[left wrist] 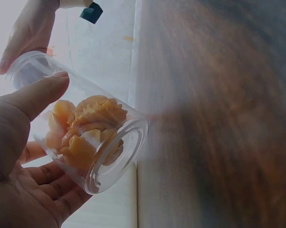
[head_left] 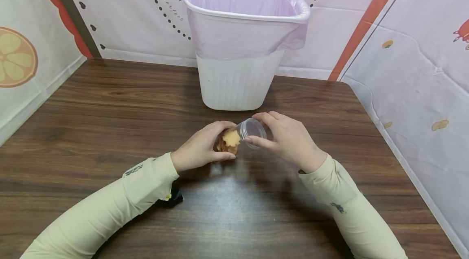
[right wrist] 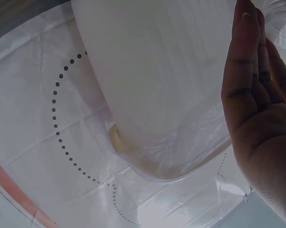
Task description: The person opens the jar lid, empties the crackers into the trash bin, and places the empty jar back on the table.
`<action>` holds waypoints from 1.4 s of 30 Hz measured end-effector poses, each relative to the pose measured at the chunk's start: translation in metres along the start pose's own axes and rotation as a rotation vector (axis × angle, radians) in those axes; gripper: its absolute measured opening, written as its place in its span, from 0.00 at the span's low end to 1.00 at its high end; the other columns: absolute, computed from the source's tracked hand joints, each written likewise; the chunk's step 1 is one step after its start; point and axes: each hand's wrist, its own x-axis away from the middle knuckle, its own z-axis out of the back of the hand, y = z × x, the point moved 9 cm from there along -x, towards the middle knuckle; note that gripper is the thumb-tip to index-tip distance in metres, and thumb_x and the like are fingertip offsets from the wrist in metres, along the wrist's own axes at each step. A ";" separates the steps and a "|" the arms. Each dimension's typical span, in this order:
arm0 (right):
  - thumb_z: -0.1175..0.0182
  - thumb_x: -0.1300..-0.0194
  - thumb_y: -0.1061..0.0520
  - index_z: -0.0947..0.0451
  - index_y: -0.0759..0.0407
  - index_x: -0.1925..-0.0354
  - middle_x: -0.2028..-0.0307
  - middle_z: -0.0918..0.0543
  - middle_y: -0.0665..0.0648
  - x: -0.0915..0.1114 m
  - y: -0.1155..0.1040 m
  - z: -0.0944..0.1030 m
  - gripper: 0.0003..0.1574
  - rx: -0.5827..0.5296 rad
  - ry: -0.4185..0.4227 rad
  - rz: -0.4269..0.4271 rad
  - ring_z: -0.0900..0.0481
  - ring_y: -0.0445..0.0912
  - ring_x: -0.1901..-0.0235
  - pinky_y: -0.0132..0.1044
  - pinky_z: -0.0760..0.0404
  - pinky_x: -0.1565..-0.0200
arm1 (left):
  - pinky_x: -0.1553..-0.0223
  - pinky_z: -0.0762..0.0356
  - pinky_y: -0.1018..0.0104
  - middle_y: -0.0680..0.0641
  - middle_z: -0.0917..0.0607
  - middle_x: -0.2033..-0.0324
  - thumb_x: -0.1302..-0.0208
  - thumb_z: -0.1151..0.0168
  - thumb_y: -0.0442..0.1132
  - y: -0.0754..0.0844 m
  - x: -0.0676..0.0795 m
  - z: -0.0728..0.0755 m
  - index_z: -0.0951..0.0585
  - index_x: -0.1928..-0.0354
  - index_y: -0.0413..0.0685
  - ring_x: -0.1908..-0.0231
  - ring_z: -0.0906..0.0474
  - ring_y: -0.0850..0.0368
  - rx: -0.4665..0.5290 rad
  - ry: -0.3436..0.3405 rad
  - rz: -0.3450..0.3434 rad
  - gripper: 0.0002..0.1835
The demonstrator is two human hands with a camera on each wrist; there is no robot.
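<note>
The left hand [head_left: 199, 146] curls around a tilted clear jar [left wrist: 83, 89] of orange pieces [left wrist: 96, 116]; the right hand [head_left: 291, 139] grips its right end.

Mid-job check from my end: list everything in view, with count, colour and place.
Jar: one, clear, tilted in the left hand
Pieces: several, exact count hidden, orange and pale yellow, inside the jar
Bin: one, white, at the table's far side
Liner: one, pale lilac, in the bin and folded over its rim
Table: one, brown, under the bin
Sheeting: count unclear, white with coloured prints, behind and beside the table
Object: one, black, partly hidden by the left sleeve
Left hand: one, bare, around the jar
Right hand: one, bare, at the jar's mouth
Sleeves: two, pale yellow-green, on both arms
</note>
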 end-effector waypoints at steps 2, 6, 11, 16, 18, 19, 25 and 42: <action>0.36 0.44 0.34 0.23 0.53 0.46 0.60 0.17 0.50 0.000 -0.001 0.000 0.35 -0.003 0.001 0.002 0.19 0.45 0.64 0.42 0.21 0.62 | 0.43 0.27 0.59 0.48 0.21 0.47 0.51 0.24 0.46 0.000 0.000 0.000 0.28 0.41 0.42 0.48 0.25 0.56 -0.003 0.003 -0.006 0.36; 0.35 0.44 0.35 0.23 0.54 0.47 0.62 0.18 0.51 0.000 -0.002 0.000 0.34 -0.014 0.000 0.010 0.20 0.44 0.66 0.41 0.21 0.63 | 0.44 0.27 0.60 0.48 0.21 0.48 0.51 0.24 0.47 0.002 0.000 0.001 0.28 0.41 0.42 0.49 0.25 0.57 -0.005 0.005 -0.019 0.36; 0.33 0.44 0.38 0.22 0.57 0.48 0.65 0.19 0.52 0.000 -0.006 0.000 0.33 -0.037 0.011 0.049 0.23 0.44 0.69 0.39 0.22 0.64 | 0.43 0.27 0.59 0.48 0.21 0.48 0.51 0.24 0.47 0.003 0.000 0.001 0.28 0.41 0.42 0.49 0.25 0.57 -0.015 0.002 -0.018 0.37; 0.31 0.46 0.41 0.21 0.58 0.47 0.63 0.19 0.54 0.001 -0.010 0.002 0.33 -0.047 0.043 0.105 0.23 0.44 0.69 0.38 0.22 0.65 | 0.42 0.27 0.59 0.46 0.20 0.47 0.52 0.24 0.47 0.002 0.000 0.000 0.28 0.41 0.41 0.48 0.24 0.55 -0.029 -0.001 -0.014 0.37; 0.30 0.47 0.43 0.22 0.58 0.47 0.62 0.19 0.55 0.002 -0.012 0.003 0.34 -0.050 0.052 0.133 0.22 0.45 0.68 0.39 0.21 0.64 | 0.43 0.27 0.59 0.46 0.20 0.48 0.52 0.24 0.47 0.002 0.000 0.000 0.28 0.40 0.41 0.48 0.24 0.55 -0.030 -0.003 -0.014 0.37; 0.30 0.48 0.44 0.22 0.58 0.46 0.61 0.19 0.55 0.002 -0.013 0.004 0.34 -0.050 0.054 0.148 0.21 0.45 0.67 0.39 0.20 0.64 | 0.43 0.27 0.59 0.46 0.20 0.48 0.52 0.24 0.47 0.002 0.000 0.000 0.28 0.40 0.41 0.49 0.24 0.55 -0.029 -0.004 -0.014 0.37; 0.30 0.47 0.47 0.24 0.58 0.44 0.57 0.19 0.56 0.003 -0.015 0.005 0.34 -0.058 0.041 0.203 0.20 0.46 0.63 0.40 0.20 0.60 | 0.42 0.27 0.59 0.46 0.20 0.48 0.51 0.24 0.47 0.002 0.000 0.000 0.28 0.40 0.41 0.48 0.24 0.55 -0.027 -0.009 -0.018 0.37; 0.29 0.49 0.50 0.25 0.54 0.41 0.50 0.20 0.54 0.003 -0.017 0.007 0.36 -0.094 -0.028 0.305 0.20 0.45 0.53 0.39 0.20 0.54 | 0.46 0.26 0.59 0.48 0.20 0.49 0.51 0.25 0.47 0.006 0.001 0.000 0.29 0.40 0.43 0.51 0.25 0.57 -0.035 -0.014 -0.040 0.37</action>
